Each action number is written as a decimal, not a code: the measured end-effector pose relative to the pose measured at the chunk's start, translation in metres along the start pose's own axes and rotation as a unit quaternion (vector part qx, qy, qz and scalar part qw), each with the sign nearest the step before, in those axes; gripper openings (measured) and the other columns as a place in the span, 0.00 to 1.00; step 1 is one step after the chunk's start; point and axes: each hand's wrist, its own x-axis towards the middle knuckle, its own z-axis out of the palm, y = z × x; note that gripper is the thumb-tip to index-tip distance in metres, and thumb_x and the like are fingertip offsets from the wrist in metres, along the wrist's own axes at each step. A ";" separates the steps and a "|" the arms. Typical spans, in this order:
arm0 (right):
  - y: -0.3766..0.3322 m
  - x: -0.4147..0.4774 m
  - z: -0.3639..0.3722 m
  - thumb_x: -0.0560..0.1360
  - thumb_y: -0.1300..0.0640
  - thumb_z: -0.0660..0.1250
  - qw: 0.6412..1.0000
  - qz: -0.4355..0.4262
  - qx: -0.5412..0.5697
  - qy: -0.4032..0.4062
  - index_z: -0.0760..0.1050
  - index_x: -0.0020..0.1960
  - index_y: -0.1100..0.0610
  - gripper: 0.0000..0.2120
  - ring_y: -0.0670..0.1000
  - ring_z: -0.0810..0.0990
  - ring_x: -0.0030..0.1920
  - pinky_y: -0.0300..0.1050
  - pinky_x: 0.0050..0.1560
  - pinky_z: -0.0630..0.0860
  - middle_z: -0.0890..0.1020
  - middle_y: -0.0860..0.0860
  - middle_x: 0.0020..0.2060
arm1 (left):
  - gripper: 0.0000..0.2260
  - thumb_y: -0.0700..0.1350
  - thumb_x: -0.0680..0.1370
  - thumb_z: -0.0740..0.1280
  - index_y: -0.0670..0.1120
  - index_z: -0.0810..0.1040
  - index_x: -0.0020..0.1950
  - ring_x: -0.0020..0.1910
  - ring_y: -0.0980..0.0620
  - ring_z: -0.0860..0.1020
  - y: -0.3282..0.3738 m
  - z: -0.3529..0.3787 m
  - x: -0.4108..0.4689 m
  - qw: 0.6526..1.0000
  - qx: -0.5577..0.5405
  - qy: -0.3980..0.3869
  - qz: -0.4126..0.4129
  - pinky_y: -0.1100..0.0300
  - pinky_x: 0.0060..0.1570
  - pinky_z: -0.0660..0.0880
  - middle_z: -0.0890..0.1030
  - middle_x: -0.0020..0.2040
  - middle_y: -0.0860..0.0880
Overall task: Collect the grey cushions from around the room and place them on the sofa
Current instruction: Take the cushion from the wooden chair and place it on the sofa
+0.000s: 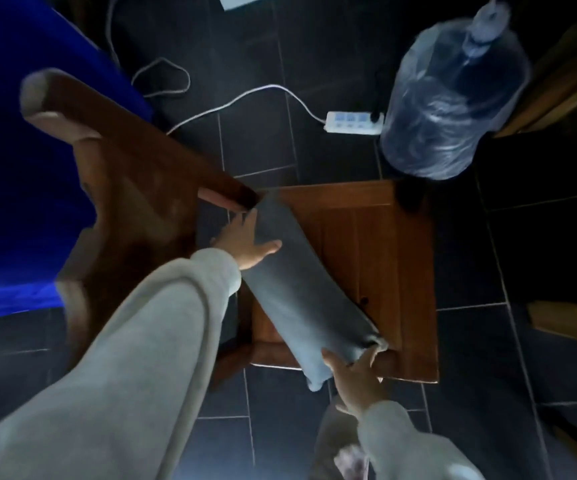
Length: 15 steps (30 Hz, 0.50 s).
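A grey cushion (pixel 309 292) stands on edge across a small square wooden table (pixel 380 258), running from the far left corner toward the near edge. My left hand (pixel 245 242) grips its far end, thumb over the top and fingers behind it. My right hand (pixel 356 374) holds its near end by the corner, fingers curled around the fabric. Both arms wear light grey sleeves. To the left stands the sofa, with a dark wooden armrest (pixel 127 168) and a blue seat cover (pixel 20 150).
A large clear water bottle (pixel 449 105) stands on the dark tiled floor beyond the table. A white power strip (pixel 352 123) and its cable (pixel 231 102) lie on the floor near it. Wooden furniture pieces (pixel 557 95) sit at the right edge.
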 end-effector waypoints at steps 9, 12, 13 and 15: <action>-0.020 0.024 -0.026 0.64 0.34 0.77 0.989 0.035 0.094 0.109 0.38 0.84 0.47 0.64 0.68 0.79 0.65 0.65 0.68 0.76 0.73 0.63 0.72 | 0.50 0.80 0.65 0.62 0.51 0.66 0.78 0.76 0.38 0.65 0.015 0.002 0.033 0.994 -0.056 0.037 -0.083 0.34 0.74 0.57 0.70 0.76 0.45; -0.011 -0.004 -0.072 0.59 0.31 0.76 0.979 0.027 0.132 0.151 0.47 0.84 0.52 0.65 0.67 0.71 0.74 0.63 0.74 0.70 0.68 0.62 0.78 | 0.49 0.80 0.67 0.61 0.48 0.67 0.77 0.75 0.38 0.68 0.038 0.003 0.004 0.991 -0.113 -0.009 -0.075 0.42 0.73 0.65 0.71 0.76 0.42; -0.006 -0.019 -0.093 0.61 0.32 0.77 0.974 0.034 0.157 0.163 0.45 0.85 0.52 0.64 0.66 0.70 0.75 0.63 0.75 0.68 0.66 0.62 0.79 | 0.49 0.79 0.68 0.61 0.47 0.66 0.78 0.75 0.39 0.69 0.056 -0.002 -0.008 0.989 -0.129 -0.028 -0.060 0.44 0.72 0.66 0.70 0.76 0.42; 0.009 -0.038 -0.122 0.66 0.32 0.76 0.964 0.052 0.182 0.188 0.47 0.84 0.51 0.59 0.67 0.71 0.74 0.63 0.74 0.68 0.68 0.63 0.78 | 0.47 0.78 0.71 0.59 0.47 0.64 0.80 0.76 0.39 0.68 0.077 0.002 -0.032 0.986 -0.149 -0.039 -0.060 0.44 0.72 0.66 0.68 0.78 0.42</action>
